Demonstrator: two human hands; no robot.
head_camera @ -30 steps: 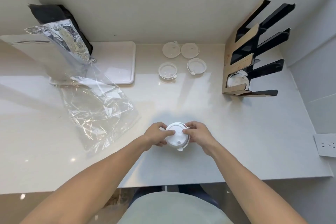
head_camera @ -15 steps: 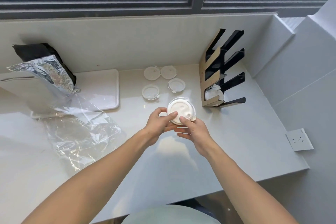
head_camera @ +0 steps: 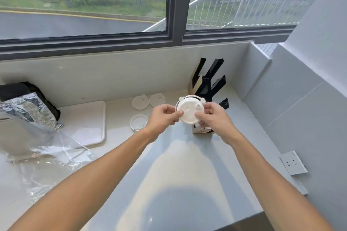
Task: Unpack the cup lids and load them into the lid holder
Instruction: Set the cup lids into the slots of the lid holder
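Observation:
Both hands hold a small stack of white cup lids [head_camera: 188, 111] in the air, right in front of the black and cardboard lid holder [head_camera: 208, 84]. My left hand [head_camera: 165, 116] pinches the stack's left edge and my right hand [head_camera: 212, 118] grips its right edge. The holder's lower slots are hidden behind the stack and my right hand. Three loose lids lie on the counter to the left of the holder: two [head_camera: 140, 102] [head_camera: 157, 99] near the back wall and one [head_camera: 138, 122] closer to me.
A white tray [head_camera: 90, 124] sits left of the loose lids. Crumpled clear plastic wrap [head_camera: 50, 159] and a silver foil bag [head_camera: 24, 110] lie at the left. A wall socket [head_camera: 293, 163] is on the right wall. A window runs along the back.
Both hands lifted the lid stack from low over the counter's front and carried it away and to the right, up to the holder. The camera tilted upward.

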